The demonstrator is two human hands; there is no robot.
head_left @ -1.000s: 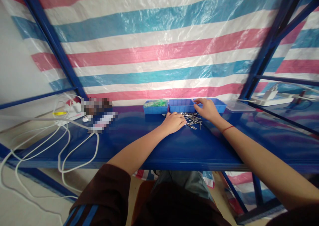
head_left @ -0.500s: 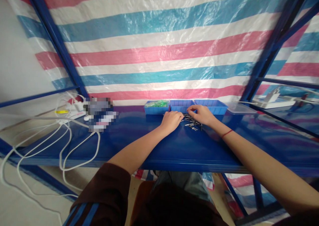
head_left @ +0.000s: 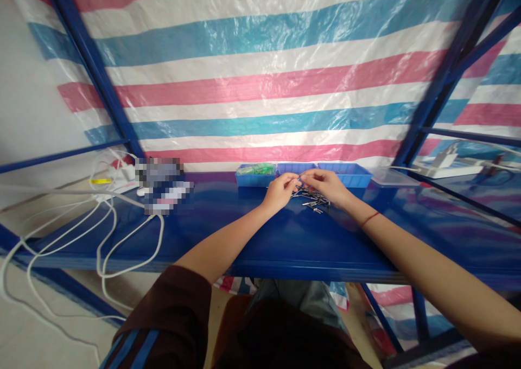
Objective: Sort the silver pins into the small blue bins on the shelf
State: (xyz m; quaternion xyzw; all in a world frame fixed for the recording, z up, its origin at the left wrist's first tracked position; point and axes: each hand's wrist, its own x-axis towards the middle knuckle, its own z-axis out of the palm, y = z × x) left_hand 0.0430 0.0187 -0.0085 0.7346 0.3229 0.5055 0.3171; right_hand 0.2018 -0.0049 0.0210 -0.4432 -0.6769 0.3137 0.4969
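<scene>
White cables (head_left: 160,239) loop over the left of the blue counter (head_left: 268,244). Next stands a bin of green packets (head_left: 255,170), then my left hand (head_left: 281,190), fingers curled. Thin metal pins (head_left: 315,201) lie heaped on the counter beneath my hands. My right hand (head_left: 325,184) curls too, fingertips beside the left's; I can't tell what either grips. Rightmost are a blue bin (head_left: 358,178) and a clear lid (head_left: 393,178).

Blue bins (head_left: 359,179) block passage behind the metal pins (head_left: 315,202), while the near tabletop (head_left: 285,244) lies open.
</scene>
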